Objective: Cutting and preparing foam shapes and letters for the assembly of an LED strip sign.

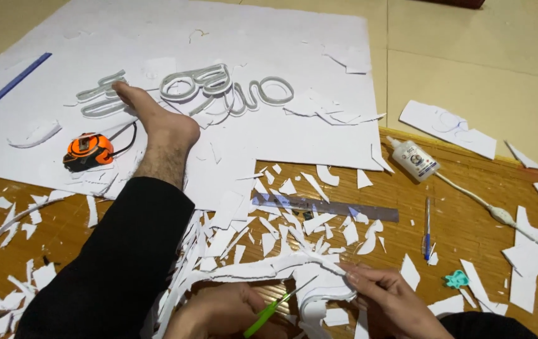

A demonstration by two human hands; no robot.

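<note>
Two hands work at the near edge of the view, over a bamboo mat (470, 213) littered with white offcuts. The left hand (219, 314) is closed around green-handled scissors (269, 312), whose blades point up and to the right into a curved white foam strip (263, 270). The right hand (388, 298) pinches that same strip between thumb and fingertips, just right of the blades. The strip runs leftward from the hands across the person's lap.

A black-trousered leg (112, 257) stretches away to the far left, its bare foot (159, 122) resting on a large white foam sheet (306, 56). Just left of the foot lies an orange tape measure (88, 150); beyond the toes sit looping cut-out letter shapes (219, 88). A clear ruler (325, 207) lies among the scraps, with a blue pen (427, 229) to its right and a glue bottle (412, 158) farther off.
</note>
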